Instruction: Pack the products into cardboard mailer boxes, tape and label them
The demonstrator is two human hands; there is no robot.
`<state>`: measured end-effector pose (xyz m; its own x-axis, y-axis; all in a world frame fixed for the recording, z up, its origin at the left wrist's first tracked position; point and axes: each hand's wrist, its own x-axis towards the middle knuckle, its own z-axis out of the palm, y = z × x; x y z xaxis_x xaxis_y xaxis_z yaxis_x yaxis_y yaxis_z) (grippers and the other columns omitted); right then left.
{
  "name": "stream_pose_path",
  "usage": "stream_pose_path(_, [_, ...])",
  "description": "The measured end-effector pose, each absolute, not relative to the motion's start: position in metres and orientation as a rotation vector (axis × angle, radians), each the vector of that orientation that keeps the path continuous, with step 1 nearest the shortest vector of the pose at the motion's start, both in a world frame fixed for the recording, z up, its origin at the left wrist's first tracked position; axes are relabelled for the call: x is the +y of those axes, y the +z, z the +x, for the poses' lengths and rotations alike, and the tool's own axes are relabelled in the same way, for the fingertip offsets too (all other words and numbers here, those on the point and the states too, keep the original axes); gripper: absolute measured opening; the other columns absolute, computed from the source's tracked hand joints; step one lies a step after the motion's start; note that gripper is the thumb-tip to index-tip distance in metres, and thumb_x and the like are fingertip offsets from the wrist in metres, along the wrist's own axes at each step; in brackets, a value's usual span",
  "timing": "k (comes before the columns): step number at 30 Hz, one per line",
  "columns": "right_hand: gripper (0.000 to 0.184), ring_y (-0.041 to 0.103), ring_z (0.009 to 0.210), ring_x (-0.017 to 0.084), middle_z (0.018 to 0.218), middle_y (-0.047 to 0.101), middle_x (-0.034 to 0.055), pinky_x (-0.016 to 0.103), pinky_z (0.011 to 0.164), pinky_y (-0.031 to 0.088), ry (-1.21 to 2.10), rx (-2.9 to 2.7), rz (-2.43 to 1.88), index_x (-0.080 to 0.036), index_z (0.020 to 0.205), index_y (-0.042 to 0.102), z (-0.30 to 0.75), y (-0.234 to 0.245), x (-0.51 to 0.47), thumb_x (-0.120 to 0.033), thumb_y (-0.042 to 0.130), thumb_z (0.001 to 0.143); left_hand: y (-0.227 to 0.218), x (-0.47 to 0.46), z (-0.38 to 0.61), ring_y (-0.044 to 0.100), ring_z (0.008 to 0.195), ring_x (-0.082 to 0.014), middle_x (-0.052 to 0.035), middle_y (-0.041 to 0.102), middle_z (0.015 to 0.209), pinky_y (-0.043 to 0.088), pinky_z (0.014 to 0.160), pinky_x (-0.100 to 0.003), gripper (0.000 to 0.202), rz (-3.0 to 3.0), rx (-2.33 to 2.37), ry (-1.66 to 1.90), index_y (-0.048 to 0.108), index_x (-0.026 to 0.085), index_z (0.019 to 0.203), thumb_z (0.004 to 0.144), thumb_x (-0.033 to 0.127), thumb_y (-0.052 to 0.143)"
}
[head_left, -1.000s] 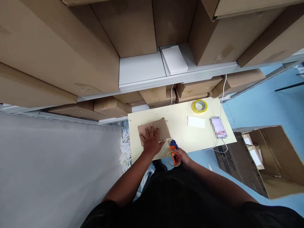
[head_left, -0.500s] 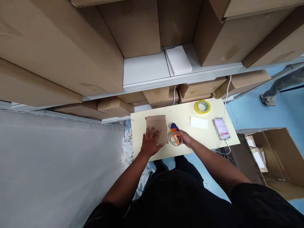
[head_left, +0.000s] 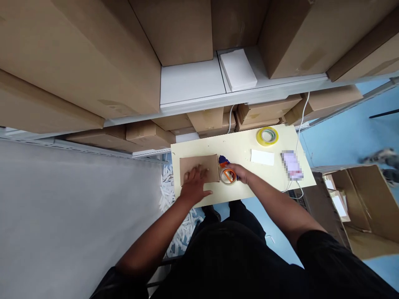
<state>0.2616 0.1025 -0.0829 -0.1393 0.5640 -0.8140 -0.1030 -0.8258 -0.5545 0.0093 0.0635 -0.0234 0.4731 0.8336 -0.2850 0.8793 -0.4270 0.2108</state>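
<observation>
A small brown cardboard box lies on the pale yellow table. My left hand rests on top of it with the fingers spread, holding nothing. Just right of the box, my right hand is wrapped round an orange and blue tape dispenser loaded with a roll of tape. The dispenser's blue head is at the box's right edge; whether it touches the cardboard I cannot tell. Part of its handle is hidden in my fingers.
A yellow tape roll, a white paper slip and a phone with a white cable lie on the table's right side. Shelves of cardboard boxes stand behind. A large open carton is on the right, paper strips on the floor.
The box now lies with its longer side across the table and reaches further left. My left hand has shifted over it. My right hand with the dispenser has come slightly left. The person walking at right has moved.
</observation>
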Motion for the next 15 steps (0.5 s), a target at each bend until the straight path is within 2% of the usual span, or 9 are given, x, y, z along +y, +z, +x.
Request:
stream_pose_path(2, [0.028,0.045,0.049,0.013,0.050,0.053,-0.0028,0.027,0.049,0.034,2.034,-0.544,-1.739,-0.019,0.076,0.066,0.273,-0.085,0.123,-0.042,0.082,0.071,-0.026,0.081,-0.003,0.013,0.157,-0.0462,-0.0127,0.019,0.172,0.006,0.122,-0.072,0.086,2.451,1.440,-0.205,0.041,0.033,0.158,0.083,0.058,0.074])
stream_pose_path(4, [0.028,0.048,0.052,0.014,0.053,0.055,-0.0029,0.026,0.051,0.035,2.012,-0.563,-1.776,-0.020,0.081,0.068,0.278,-0.087,0.114,-0.042,0.081,0.071,-0.031,0.091,-0.007,0.009,0.157,-0.0461,-0.0107,0.016,0.173,0.000,0.120,-0.075,0.079,2.449,1.483,-0.186,0.041,0.036,0.159,0.087,0.055,0.069])
stream_pose_path(8, [0.036,0.064,0.074,0.020,0.077,0.070,0.0002,0.029,0.066,0.047,1.884,-0.580,-1.704,-0.020,0.095,0.071,0.282,-0.090,0.027,-0.048,0.074,0.074,-0.039,0.089,0.001,0.009,0.157,-0.0471,-0.0101,0.015,0.174,-0.001,0.119,-0.077,0.079,2.403,1.547,-0.115,0.039,0.035,0.160,0.088,0.053,0.068])
stream_pose_path(10, [0.039,0.068,0.086,0.023,0.093,0.075,0.0021,0.032,0.076,0.051,1.933,-0.584,-1.630,-0.021,0.103,0.072,0.289,-0.089,-0.019,-0.050,0.072,0.076,-0.040,0.085,0.003,0.009,0.158,-0.0464,-0.0101,0.015,0.174,-0.001,0.119,-0.077,0.079,2.406,1.538,-0.091,0.039,0.035,0.160,0.088,0.053,0.068])
stream_pose_path(12, [0.037,0.069,0.086,0.023,0.092,0.076,0.0019,0.033,0.076,0.050,2.009,-0.654,-1.657,-0.022,0.104,0.074,0.295,-0.086,-0.038,-0.049,0.070,0.079,-0.040,0.083,0.003,0.009,0.158,-0.0453,-0.0098,0.016,0.174,-0.002,0.120,-0.076,0.079,2.427,1.500,-0.080,0.039,0.035,0.159,0.089,0.054,0.068])
stream_pose_path(15, [0.029,0.067,0.079,0.025,0.081,0.075,0.0020,0.033,0.069,0.047,2.079,-0.951,-1.800,-0.022,0.088,0.077,0.283,-0.083,-0.007,-0.044,0.080,0.068,-0.039,0.082,0.001,0.008,0.158,-0.0437,-0.0101,0.016,0.174,-0.003,0.120,-0.074,0.079,2.459,1.453,-0.081,0.040,0.035,0.159,0.089,0.061,0.065])
